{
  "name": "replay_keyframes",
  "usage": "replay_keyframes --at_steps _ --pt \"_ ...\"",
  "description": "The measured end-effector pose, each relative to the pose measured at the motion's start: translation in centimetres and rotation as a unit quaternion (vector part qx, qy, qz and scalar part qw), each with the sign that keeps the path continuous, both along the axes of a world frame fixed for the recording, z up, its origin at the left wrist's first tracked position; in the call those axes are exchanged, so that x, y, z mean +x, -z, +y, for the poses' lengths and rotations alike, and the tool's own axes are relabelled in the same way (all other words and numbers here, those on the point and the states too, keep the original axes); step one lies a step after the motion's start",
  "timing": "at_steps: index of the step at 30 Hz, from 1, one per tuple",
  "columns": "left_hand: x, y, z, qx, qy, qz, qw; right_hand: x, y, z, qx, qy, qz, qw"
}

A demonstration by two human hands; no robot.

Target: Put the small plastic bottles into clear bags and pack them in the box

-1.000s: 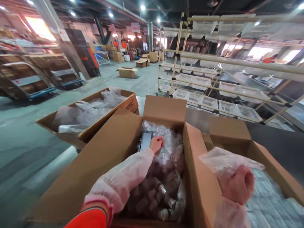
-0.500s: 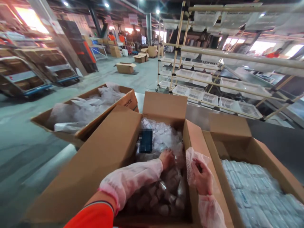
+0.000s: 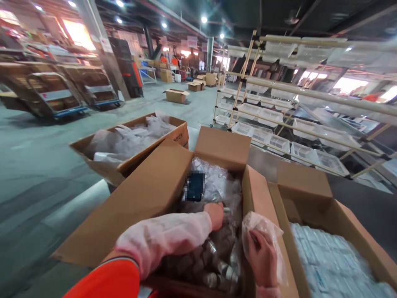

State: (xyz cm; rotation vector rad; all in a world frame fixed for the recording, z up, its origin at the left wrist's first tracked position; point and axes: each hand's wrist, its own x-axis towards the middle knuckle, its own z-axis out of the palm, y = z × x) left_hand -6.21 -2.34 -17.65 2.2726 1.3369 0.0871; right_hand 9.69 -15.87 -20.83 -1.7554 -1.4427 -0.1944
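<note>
My left hand (image 3: pixel 214 216) is inside the middle cardboard box (image 3: pixel 221 145), its fingers closed around a small pale cylindrical container (image 3: pixel 227 211) that shows only in part. Loose clear containers (image 3: pixel 212 247) lie below it in the box, and clear wrapped pieces (image 3: pixel 217 178) are heaped toward the far end. On that heap, at the left, rests a dark flat object (image 3: pixel 195 186), partly pixelated. My right hand (image 3: pixel 263 254) is closed on a translucent plastic bag (image 3: pixel 263 221) by the box's right wall; its fingertips are partly hidden.
To the right, another cardboard box (image 3: pixel 305 176) holds rows of clear wrapped packs (image 3: pixel 328 256). At the left, a carton (image 3: pixel 178 134) is filled with translucent bags (image 3: pixel 133 138). A rack (image 3: pixel 240 95) with white baskets stands behind. Loaded trolleys (image 3: pixel 58 95) stand far left.
The view has tilted up and turned left. My left hand has turned, and a pale cylindrical container now shows at its fingers. My right hand still holds the bag, now spread wider.
</note>
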Motion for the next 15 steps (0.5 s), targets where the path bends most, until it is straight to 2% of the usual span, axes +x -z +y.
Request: replay_keyframes --at_steps 2,3,4,6,7,8,9,11,13,14,15 --pt "-2.6 -1.1 -1.2 -0.058 0.019 -0.060 0.996 -0.7 -0.4 -0.8 -0.019 0.005 -0.010 1.000" --pt "-3.7 -1.5 -2.0 -0.122 0.046 -0.138 0.982 -1.1 -0.6 -1.0 -0.034 0.003 0.002 0.999" --pt "-4.4 -1.6 -2.9 -0.200 0.079 -0.232 0.949 -1.4 -0.7 -1.0 -0.053 -0.007 0.025 0.998" --pt "-5.2 -1.5 -4.8 -0.343 0.137 -0.405 0.837 -2.0 -0.8 -0.6 -0.080 -0.041 0.087 0.992" --pt "-5.3 -1.2 -5.7 -0.383 0.149 -0.452 0.792 -2.2 -0.8 -0.3 -0.081 -0.056 0.118 0.988" --pt "-5.4 -0.8 -6.4 -0.395 0.149 -0.464 0.779 -2.4 -0.8 -0.1 -0.074 -0.058 0.144 0.985" --pt "-5.4 -0.3 -7.0 -0.378 0.139 -0.454 0.795 -2.5 -0.8 0.0 -0.060 -0.046 0.164 0.984" --pt "-5.3 0.4 -7.6 -0.303 0.102 -0.400 0.859 -3.0 -0.9 0.1 -0.027 -0.018 0.178 0.983" --pt "-5.2 0.8 -7.7 -0.238 0.061 -0.350 0.904 -3.7 -1.3 -0.2 -0.007 -0.051 0.145 0.988" --pt "-5.0 0.9 -7.6 -0.245 0.040 -0.347 0.905 -4.2 -1.6 -0.4 -0.004 -0.094 0.117 0.989" --pt "-4.9 0.8 -7.4 -0.279 0.020 -0.359 0.890 -4.7 -1.9 -0.6 0.000 -0.142 0.086 0.986"
